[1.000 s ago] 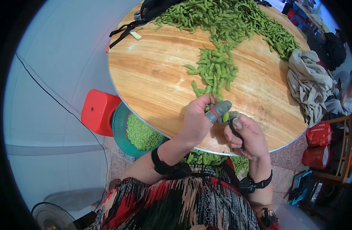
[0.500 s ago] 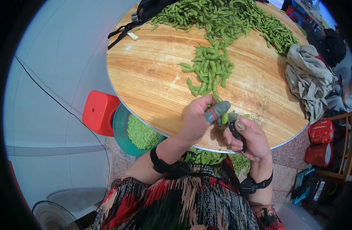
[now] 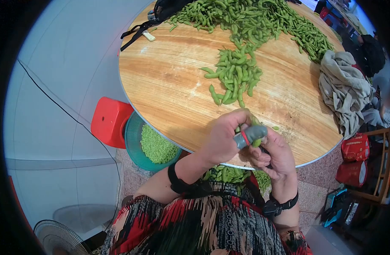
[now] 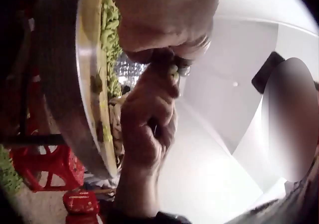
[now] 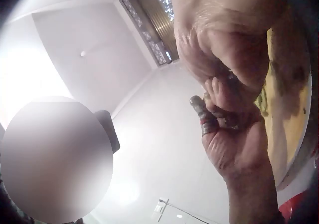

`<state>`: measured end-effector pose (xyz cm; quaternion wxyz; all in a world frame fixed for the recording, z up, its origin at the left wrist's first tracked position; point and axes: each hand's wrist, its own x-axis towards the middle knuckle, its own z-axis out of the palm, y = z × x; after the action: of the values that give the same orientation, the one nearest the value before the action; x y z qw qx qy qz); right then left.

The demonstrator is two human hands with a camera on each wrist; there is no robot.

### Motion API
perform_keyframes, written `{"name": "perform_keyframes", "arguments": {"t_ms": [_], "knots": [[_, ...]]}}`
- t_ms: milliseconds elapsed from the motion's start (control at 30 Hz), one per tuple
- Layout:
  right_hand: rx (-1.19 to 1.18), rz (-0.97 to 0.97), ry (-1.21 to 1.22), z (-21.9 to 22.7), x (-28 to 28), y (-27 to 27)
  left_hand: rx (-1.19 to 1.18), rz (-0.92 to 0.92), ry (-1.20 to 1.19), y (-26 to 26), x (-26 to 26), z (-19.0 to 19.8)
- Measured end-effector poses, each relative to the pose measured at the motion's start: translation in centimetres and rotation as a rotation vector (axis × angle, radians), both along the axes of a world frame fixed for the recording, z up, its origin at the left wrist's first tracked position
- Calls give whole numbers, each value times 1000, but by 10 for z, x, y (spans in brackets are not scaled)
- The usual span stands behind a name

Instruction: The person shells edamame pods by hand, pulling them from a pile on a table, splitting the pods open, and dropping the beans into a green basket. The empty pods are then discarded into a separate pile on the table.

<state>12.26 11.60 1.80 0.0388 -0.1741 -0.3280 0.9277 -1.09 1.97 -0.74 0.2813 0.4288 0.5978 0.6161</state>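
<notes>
In the head view, the left hand point(image 3: 224, 135) is pinching a green pod point(image 3: 257, 143), and one of its digits is wearing a grey finger cover point(image 3: 257, 133) with a red band. The pod is poking out just under that cover, between the two hands. The right hand point(image 3: 280, 154) is meeting it from the other side, its fingers curling and its thumb lying close to the pod; whether it is gripping the pod too cannot be told. Beyond the left hand, a small pile of pods point(image 3: 239, 76) is lying on the wooden tabletop point(image 3: 161, 89), and farther out a large heap point(image 3: 250, 21) is spreading. Well beyond the right hand and to its right, a crumpled grey cloth point(image 3: 343, 80) is resting at the edge. To the left of the left hand and lower than the tabletop, a green basin point(image 3: 130, 146) is holding shelled beans point(image 3: 161, 146), with a red stool point(image 3: 110, 121) standing beside it.

In the left wrist view, the left hand is meeting the right hand's fingers, and shadow is hiding most of their grip.

In the right wrist view, the right hand is bending its fingers toward the left hand, whose finger cover is sticking up just beside them.
</notes>
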Motion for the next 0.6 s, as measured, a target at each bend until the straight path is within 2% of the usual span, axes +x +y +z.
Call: {"name": "perform_keyframes", "arguments": {"t_ms": [33, 67, 133, 267, 333, 367, 433, 467, 533, 600], "knots": [[-50, -10, 32, -1, -1, 0, 17, -107, -169, 1, 1, -1], [-50, -10, 32, -1, -1, 2, 17, -107, -170, 1, 1, 1], [18, 46, 28, -1, 1, 6, -42, -106, -516, 1, 4, 8], [89, 42, -12, -1, 4, 8, -93, -36, -592, 3, -3, 8], [91, 37, -19, -5, 3, 8, -104, 44, -386, 5, -3, 5], [90, 38, -21, -6, 2, 9, -106, 44, -388, 4, -5, 4], [108, 52, -19, -8, 1, 10, -150, 80, 12, 2, -10, 4], [108, 53, -20, -7, -1, 9, -150, 80, 11, 1, -9, 6], [88, 26, -82, -2, -5, 7, -212, 125, 266, 0, -6, 20], [64, 40, -41, -4, -4, 7, -198, 93, 254, 0, -7, 20]]}}
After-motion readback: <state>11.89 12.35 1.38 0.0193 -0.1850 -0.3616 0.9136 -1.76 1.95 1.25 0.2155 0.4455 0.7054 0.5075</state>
